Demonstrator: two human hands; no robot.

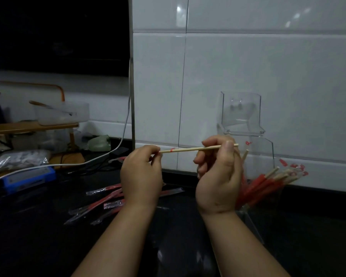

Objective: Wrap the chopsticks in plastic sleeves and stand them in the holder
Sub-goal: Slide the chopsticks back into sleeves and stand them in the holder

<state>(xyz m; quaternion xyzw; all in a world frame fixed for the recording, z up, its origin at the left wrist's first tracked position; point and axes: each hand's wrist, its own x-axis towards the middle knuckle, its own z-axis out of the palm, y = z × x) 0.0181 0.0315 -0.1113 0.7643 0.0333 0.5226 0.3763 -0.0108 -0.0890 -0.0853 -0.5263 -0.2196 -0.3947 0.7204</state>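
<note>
Chopstick (192, 149): bare wood, almost level in the air between both hands; its right tip pokes out past the right thumb, and a small red mark sits just right of the left fingers.
Left hand (141, 172): fingers (155, 151) pinch the stick's left end, with the back of the hand toward the camera.
Right hand (218, 176): thumb and curled fingers grip the stick near its right end.
Second stick (245, 154): slants up just behind the right fingers; I cannot tell whether they hold it.
Holder (240, 116): clear plastic, against the tiled wall (268, 56), behind and right of the right fingers.
Wrapped sticks (264, 183): a red-sleeved bunch leaning in the holder's lower part, below and right of the right fingers.
Sleeves (108, 198): red and clear, strewn flat on the black desk (48, 236), below and left of the left fingers.
Blue device (28, 178): on the desk, well left of the left fingers, with a white cable (126, 116) running by it.
</note>
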